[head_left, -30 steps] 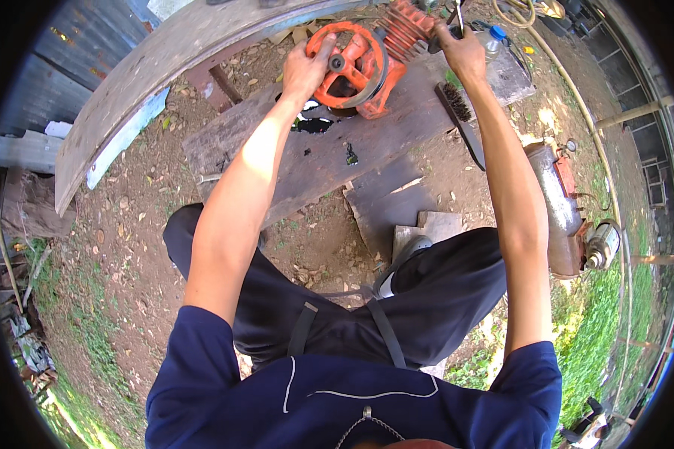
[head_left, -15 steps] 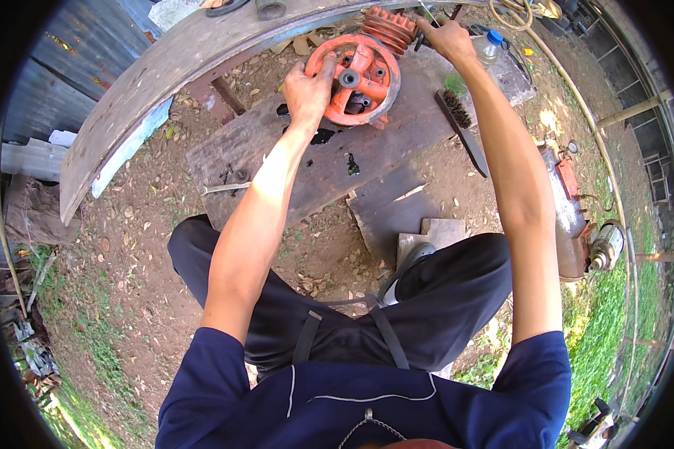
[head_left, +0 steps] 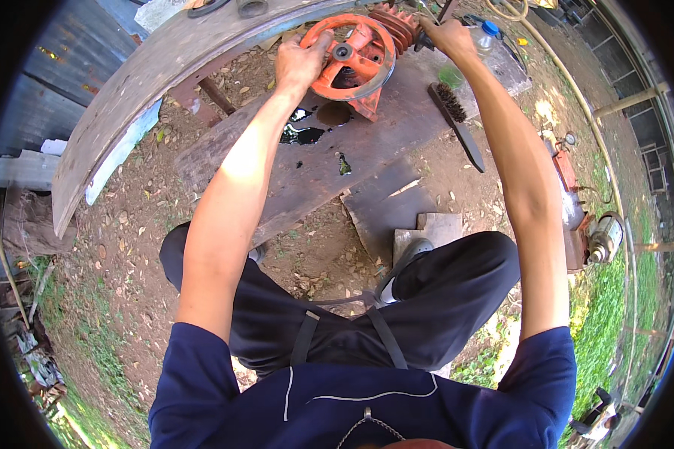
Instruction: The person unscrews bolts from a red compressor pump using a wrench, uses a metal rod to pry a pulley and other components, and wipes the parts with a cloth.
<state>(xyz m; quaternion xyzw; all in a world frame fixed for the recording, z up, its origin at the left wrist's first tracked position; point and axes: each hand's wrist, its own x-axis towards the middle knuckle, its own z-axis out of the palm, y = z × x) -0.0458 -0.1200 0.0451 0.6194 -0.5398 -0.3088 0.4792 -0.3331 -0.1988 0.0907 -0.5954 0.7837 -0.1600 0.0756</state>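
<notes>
An orange-red air compressor pump, with a large spoked pulley wheel (head_left: 362, 36) and a finned cylinder (head_left: 398, 30), is at the top middle over a stained wooden board (head_left: 404, 123). My left hand (head_left: 298, 63) is closed on the left side of the wheel's rim, thumb on the front. At the cylinder's far end, my right hand (head_left: 449, 39) has its fingers curled round a dark part; a thin metal rod shows beyond, and what exactly it grips is unclear. Dark oil (head_left: 303, 136) pools on the board below the wheel.
A black-handled brush (head_left: 457, 123) lies on the board's right, near a clear bottle (head_left: 485, 39) with a blue cap. A curved wooden plank (head_left: 127, 112) arcs along the left and top. A tank with a gauge (head_left: 569, 179) stands at the right.
The pump has tilted and shifted slightly up and left, its wheel turned and its base now showing. More of the oil puddle is uncovered. My left forearm now hides the wrench seen earlier.
</notes>
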